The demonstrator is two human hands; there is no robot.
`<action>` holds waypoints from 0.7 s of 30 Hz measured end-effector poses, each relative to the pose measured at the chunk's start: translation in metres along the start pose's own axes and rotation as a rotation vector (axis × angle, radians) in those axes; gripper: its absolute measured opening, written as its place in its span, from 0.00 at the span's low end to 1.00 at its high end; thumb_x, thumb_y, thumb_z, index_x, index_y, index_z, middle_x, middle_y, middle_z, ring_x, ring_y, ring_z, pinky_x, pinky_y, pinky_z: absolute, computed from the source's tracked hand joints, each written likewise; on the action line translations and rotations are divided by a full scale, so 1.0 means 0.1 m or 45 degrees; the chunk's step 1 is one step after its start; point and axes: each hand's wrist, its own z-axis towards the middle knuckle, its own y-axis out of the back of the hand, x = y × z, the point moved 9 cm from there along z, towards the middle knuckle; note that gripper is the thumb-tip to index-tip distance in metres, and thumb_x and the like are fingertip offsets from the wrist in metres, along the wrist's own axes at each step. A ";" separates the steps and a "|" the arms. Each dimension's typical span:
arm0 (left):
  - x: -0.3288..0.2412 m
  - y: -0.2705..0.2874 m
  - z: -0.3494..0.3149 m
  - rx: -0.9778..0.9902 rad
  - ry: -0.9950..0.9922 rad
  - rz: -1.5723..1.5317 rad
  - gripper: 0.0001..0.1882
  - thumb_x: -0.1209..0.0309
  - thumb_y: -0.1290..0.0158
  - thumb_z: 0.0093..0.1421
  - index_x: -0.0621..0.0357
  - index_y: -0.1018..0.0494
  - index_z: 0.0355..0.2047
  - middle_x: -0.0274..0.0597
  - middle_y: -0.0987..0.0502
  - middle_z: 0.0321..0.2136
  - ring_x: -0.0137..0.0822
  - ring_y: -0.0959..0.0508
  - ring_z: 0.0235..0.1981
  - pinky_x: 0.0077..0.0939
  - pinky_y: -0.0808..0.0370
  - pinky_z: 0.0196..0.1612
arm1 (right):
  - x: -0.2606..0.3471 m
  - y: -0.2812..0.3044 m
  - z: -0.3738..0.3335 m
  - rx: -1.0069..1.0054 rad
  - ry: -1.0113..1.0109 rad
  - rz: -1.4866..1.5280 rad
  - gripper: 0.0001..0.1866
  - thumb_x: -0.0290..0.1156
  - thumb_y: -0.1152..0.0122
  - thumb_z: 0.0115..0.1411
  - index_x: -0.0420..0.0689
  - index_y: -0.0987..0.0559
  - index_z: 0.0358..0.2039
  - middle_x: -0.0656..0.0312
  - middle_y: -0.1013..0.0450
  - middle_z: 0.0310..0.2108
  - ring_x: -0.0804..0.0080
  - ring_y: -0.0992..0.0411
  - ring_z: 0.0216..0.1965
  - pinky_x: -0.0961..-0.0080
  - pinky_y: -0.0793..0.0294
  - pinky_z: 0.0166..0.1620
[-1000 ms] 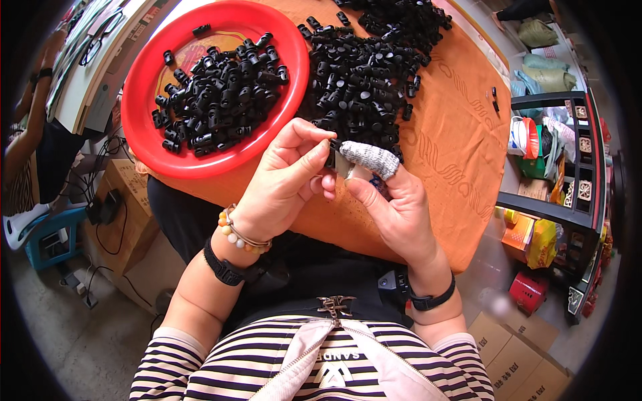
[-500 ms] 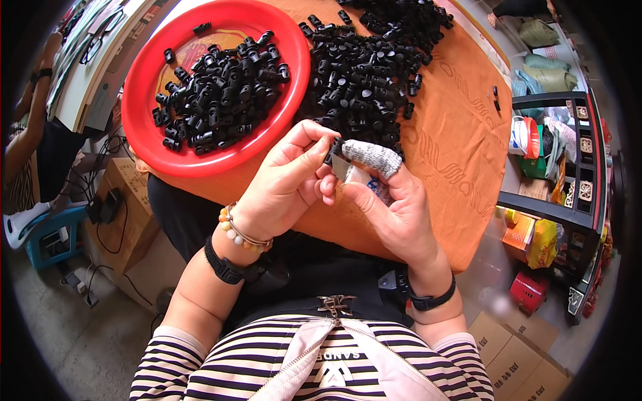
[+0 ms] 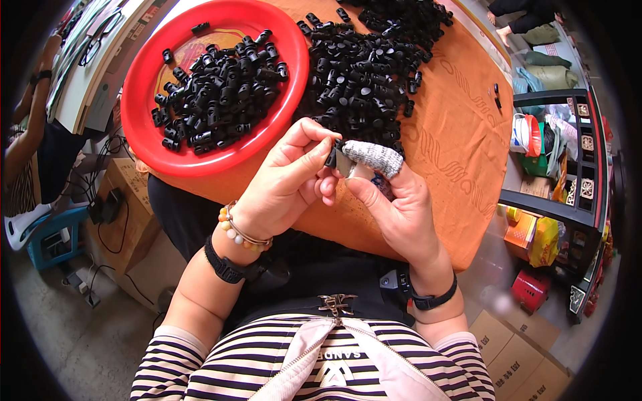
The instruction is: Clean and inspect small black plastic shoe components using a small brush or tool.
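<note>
My left hand point(image 3: 291, 170) pinches a small black plastic cord lock point(image 3: 331, 158) between thumb and fingertips, above the near edge of the cloth. My right hand point(image 3: 404, 210) is closed around a small flat metal blade point(image 3: 344, 164) with a pale wrapped grip. A grey knitted sleeve point(image 3: 371, 154) covers the right index finger, which curls over to the cord lock. The blade's edge lies against or very close to the cord lock; exact contact is hidden by the fingers. Just beyond the hands spreads a heap of black cord locks point(image 3: 354, 80).
A red round tray point(image 3: 134, 110) holding many cord locks stands at the left on an orange cloth point(image 3: 461, 160). Two small black pieces point(image 3: 497, 97) lie at the right. A black shelf rack point(image 3: 555, 207) and cardboard boxes point(image 3: 515, 354) stand right; another person sits far left.
My right thumb has shifted up toward the sleeved finger, and the blade sits closer to the cord lock. The left hand barely moves. Another person's feet show more at the upper right.
</note>
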 end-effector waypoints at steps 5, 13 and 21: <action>0.01 -0.05 0.00 0.033 0.014 -0.050 0.07 0.67 0.58 0.64 0.55 0.36 0.40 0.38 0.29 0.28 0.23 0.28 0.23 0.17 0.28 0.25 | -0.05 0.00 -0.01 0.049 -0.102 0.120 0.15 0.24 0.44 0.56 0.39 0.29 0.45 0.66 0.27 0.32 0.84 0.32 0.34 0.86 0.32 0.37; 0.03 -0.04 0.00 0.023 0.033 -0.014 0.07 0.68 0.58 0.63 0.55 0.37 0.41 0.38 0.29 0.28 0.23 0.28 0.23 0.16 0.27 0.26 | -0.02 0.05 0.10 -0.104 -0.073 0.309 0.21 0.29 0.42 0.57 0.35 0.34 0.49 0.60 0.30 0.39 0.81 0.33 0.40 0.83 0.33 0.45; 0.04 -0.06 0.00 0.057 0.024 0.000 0.07 0.69 0.57 0.63 0.55 0.37 0.41 0.38 0.30 0.29 0.23 0.28 0.23 0.16 0.27 0.26 | -0.11 0.01 0.20 -0.126 -0.138 0.384 0.21 0.23 0.43 0.55 0.33 0.35 0.49 0.61 0.29 0.38 0.83 0.31 0.34 0.86 0.29 0.37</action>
